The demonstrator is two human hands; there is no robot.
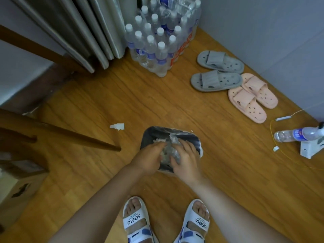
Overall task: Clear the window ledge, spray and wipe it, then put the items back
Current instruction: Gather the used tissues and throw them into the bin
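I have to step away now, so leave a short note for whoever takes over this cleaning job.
Left hand and right hand: both down in the lined bin on the floor, pressing crumpled waste; exact grip unclear.
Spray bottle lies on the floor at right.
One tissue scrap lies loose, left of the bin.
Ledge is out of view, so wiping and putting back cannot be confirmed. Check the ledge, pick up the scrap.

floor (98, 102): glossy wood | bin liner (185, 137): shiny plastic | slippers (252, 97): matt, perhaps rubber
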